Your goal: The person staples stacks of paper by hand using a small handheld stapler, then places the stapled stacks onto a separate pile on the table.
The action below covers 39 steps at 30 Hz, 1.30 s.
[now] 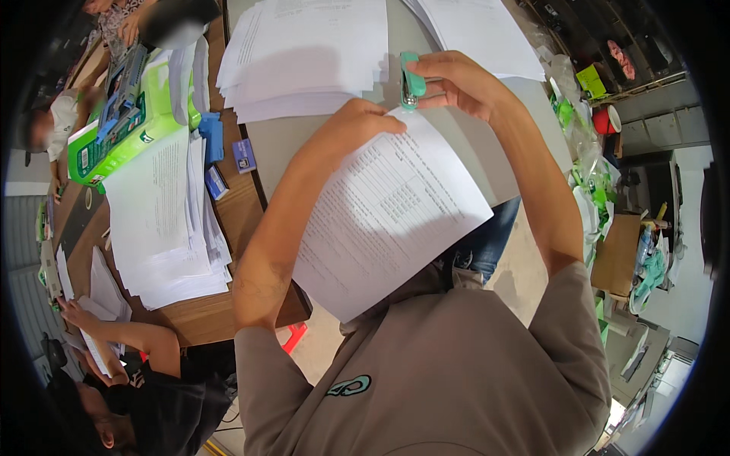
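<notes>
My left hand (362, 128) pinches the top edge of a printed sheet stack (380, 220), thumb lying on its upper side. The sheets reach over the table's near edge toward my body. In my right hand (464, 82) is a mint green stapler (411, 76), fingers wrapped around its side. The stapler's lower end meets the top corner of the sheets, beside my left thumb. Whether its jaws are pressed together cannot be made out. Just beyond my left hand lies a thick pile of printed paper (304, 53); another paper pile (487, 34) sits at the far right.
On the brown table to the left are a paper stack (148, 220), a green paper package (125, 144), a blue stapler (212, 137) and small blue boxes (243, 155). A co-worker (144, 365) handles papers at lower left. Clear plastic bags and a cardboard box (617, 254) stand at right.
</notes>
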Motion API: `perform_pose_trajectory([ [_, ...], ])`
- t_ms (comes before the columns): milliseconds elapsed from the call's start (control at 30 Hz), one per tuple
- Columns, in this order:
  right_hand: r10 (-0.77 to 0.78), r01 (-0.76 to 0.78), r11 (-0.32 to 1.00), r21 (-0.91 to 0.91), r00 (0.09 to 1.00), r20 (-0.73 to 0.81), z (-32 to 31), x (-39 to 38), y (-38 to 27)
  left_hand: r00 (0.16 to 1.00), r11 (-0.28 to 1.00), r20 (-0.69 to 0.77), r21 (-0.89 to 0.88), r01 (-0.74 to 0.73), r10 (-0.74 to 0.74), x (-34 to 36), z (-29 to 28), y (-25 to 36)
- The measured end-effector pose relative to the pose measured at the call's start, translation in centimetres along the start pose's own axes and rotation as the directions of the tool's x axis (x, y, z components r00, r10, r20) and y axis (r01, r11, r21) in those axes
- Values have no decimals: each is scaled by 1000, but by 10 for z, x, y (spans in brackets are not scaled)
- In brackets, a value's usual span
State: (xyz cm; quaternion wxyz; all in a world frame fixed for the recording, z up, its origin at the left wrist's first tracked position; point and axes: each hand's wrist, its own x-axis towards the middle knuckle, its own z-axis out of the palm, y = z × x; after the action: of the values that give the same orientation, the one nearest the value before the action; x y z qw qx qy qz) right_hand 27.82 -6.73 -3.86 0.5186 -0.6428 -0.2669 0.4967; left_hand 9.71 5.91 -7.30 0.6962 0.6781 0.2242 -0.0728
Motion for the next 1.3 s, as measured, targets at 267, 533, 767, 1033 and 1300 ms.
perform_pose_trajectory([
  [267, -18, 10, 998, -69, 994, -105, -2, 2, 6, 1000, 1000, 1, 13, -14, 14, -4, 3, 0],
  [533, -12, 6, 998, -65, 996, -93, 9, -3, 5, 1000, 1000, 9, 2, 30, -30, -3, 2, 2],
  [767, -18, 10, 996, -84, 995, -96, 12, -6, 5, 1000, 1000, 12, -5, 16, -16, -2, 1, 2],
  [1033, -24, 17, 997, -70, 994, -102, 14, -5, 9, 1000, 1000, 5, -21, 21, -21, 0, 0, 0],
  [1300, -34, 28, 996, -83, 997, -76, 12, 0, 13, 1000, 999, -9, 15, 30, -29, 0, 1, 0],
])
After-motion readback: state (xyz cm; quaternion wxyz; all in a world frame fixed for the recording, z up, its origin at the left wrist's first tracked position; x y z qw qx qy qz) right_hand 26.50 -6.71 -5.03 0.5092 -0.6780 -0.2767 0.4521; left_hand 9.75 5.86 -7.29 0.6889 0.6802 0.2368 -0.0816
